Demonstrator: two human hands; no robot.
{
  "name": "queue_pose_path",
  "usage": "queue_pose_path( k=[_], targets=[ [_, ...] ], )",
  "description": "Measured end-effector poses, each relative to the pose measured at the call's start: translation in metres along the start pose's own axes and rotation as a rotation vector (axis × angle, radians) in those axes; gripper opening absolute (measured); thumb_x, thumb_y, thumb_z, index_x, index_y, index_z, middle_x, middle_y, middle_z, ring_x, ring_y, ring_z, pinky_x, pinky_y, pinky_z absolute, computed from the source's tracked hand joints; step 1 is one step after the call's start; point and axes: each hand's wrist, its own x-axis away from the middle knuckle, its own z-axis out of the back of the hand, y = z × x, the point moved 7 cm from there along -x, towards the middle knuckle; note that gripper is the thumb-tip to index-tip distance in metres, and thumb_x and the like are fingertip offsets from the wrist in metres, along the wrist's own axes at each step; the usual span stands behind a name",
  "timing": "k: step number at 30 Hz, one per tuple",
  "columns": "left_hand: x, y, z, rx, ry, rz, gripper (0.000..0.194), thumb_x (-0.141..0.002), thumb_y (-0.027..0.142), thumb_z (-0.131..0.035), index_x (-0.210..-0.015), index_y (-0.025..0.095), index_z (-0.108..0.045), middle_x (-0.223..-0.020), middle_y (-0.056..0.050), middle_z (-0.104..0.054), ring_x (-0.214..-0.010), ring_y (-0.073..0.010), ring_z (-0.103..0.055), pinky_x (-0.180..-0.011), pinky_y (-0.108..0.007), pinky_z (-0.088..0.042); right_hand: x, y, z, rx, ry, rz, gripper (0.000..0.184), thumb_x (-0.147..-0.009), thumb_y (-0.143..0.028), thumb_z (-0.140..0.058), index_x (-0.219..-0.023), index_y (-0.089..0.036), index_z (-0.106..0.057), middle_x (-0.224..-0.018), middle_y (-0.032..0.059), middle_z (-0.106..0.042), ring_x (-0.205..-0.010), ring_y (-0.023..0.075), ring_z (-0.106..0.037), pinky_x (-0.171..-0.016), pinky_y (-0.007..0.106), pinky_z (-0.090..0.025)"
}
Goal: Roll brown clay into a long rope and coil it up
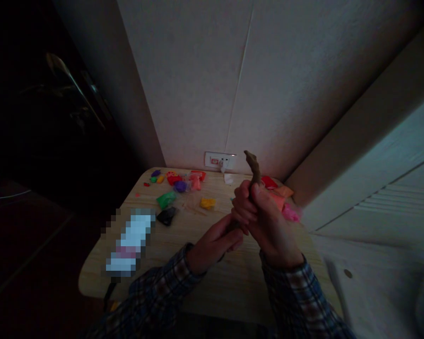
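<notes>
Both my hands are raised over a small wooden table (pixel 233 282) and hold one long brown piece of clay (pixel 253 167) upright. My right hand (pixel 265 221) is wrapped round its middle, and the twisted top end sticks out above my fingers. Below and to the left, my left hand (pixel 215 242) pinches the lower end. On the table behind lie several coloured clay lumps: a green lump (pixel 166 199), a black lump (pixel 167 215), a yellow lump (pixel 207 203), a purple lump (pixel 180 186) and pink clay (pixel 290 213).
A blurred-out flat object (pixel 130 240) lies at the table's left side. A wall socket (pixel 219 160) sits low on the wall behind the table. White furniture (pixel 381 216) stands close on the right. The left of the room is dark.
</notes>
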Motion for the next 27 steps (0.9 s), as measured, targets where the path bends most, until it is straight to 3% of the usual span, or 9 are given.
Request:
queue_pose_path(
  k=[4,8,11,13,16,18,22,27],
  targets=[
    [0.006,-0.013,0.003,-0.058,-0.069,0.071,0.041,-0.073,0.041,-0.065,-0.098,0.016,-0.044,-0.073,0.002,-0.048,-0.063,-0.0076,-0.044,-0.057,-0.021,-0.034,-0.005,-0.004,0.010,-0.059,0.146,0.017,0.034,-0.083,-0.038,-0.058,-0.061,-0.019,-0.042,-0.049,-0.0114,-0.016,-0.039,0.0041,-0.006,-0.031,0.014,-0.013],
    [0.012,-0.018,0.012,-0.168,-0.013,0.112,0.032,-0.083,0.044,-0.049,-0.094,0.014,-0.048,-0.064,0.005,-0.041,-0.055,-0.0067,-0.037,-0.052,-0.020,-0.030,-0.006,-0.008,0.025,-0.078,0.290,0.102,0.034,-0.081,-0.039,-0.060,-0.061,-0.019,-0.041,-0.047,-0.0123,-0.015,-0.038,0.0039,-0.002,-0.030,0.014,-0.010],
    [0.014,-0.016,0.019,-0.297,0.090,0.107,0.031,-0.088,0.044,-0.039,-0.082,0.015,-0.049,-0.058,0.007,-0.034,-0.049,-0.0064,-0.029,-0.046,-0.021,-0.023,-0.005,-0.008,0.025,-0.110,0.251,0.143,0.023,-0.079,-0.033,-0.064,-0.068,-0.018,-0.050,-0.050,-0.0115,-0.022,-0.038,0.0030,-0.011,-0.032,0.012,-0.019],
    [0.013,-0.015,0.021,-0.322,0.138,0.104,0.031,-0.087,0.043,-0.038,-0.075,0.017,-0.046,-0.057,0.007,-0.034,-0.047,-0.0062,-0.028,-0.045,-0.020,-0.023,-0.003,-0.006,0.022,-0.114,0.188,0.158,0.015,-0.077,-0.031,-0.065,-0.080,-0.019,-0.057,-0.055,-0.0095,-0.033,-0.042,0.0027,-0.027,-0.040,0.011,-0.031],
    [0.012,-0.016,0.020,-0.292,0.166,0.100,0.029,-0.087,0.043,-0.040,-0.073,0.017,-0.045,-0.056,0.007,-0.034,-0.046,-0.0059,-0.028,-0.044,-0.020,-0.022,0.000,0.003,0.020,-0.113,0.135,0.122,0.021,-0.078,-0.035,-0.064,-0.093,-0.022,-0.058,-0.062,-0.0065,-0.044,-0.055,0.0056,-0.042,-0.057,0.017,-0.044],
    [0.010,-0.018,0.017,-0.235,0.143,0.101,0.030,-0.086,0.045,-0.041,-0.076,0.017,-0.046,-0.055,0.007,-0.032,-0.044,-0.0056,-0.026,-0.042,-0.020,-0.021,0.002,0.010,0.018,-0.150,0.101,0.073,0.019,-0.081,-0.037,-0.061,-0.089,-0.021,-0.058,-0.056,-0.0078,-0.038,-0.049,0.0051,-0.035,-0.050,0.014,-0.041],
    [0.009,-0.024,0.010,-0.116,0.011,0.083,0.039,-0.080,0.052,-0.050,-0.091,0.015,-0.047,-0.060,0.006,-0.040,-0.049,-0.0064,-0.034,-0.047,-0.020,-0.027,0.004,0.016,0.016,-0.230,0.060,0.008,0.031,-0.084,-0.041,-0.057,-0.064,-0.018,-0.050,-0.047,-0.0103,-0.021,-0.040,0.0060,-0.011,-0.033,0.013,-0.019],
    [0.018,-0.034,0.020,-0.265,-0.007,0.138,0.050,-0.068,0.050,-0.066,-0.100,0.015,-0.049,-0.075,0.001,-0.051,-0.063,-0.0093,-0.044,-0.059,-0.023,-0.034,0.002,0.013,0.025,-0.257,0.167,-0.006,0.049,-0.083,-0.044,-0.055,-0.049,-0.019,-0.031,-0.043,-0.0112,-0.011,-0.039,0.0065,-0.004,-0.033,0.017,-0.019]
  ],
)
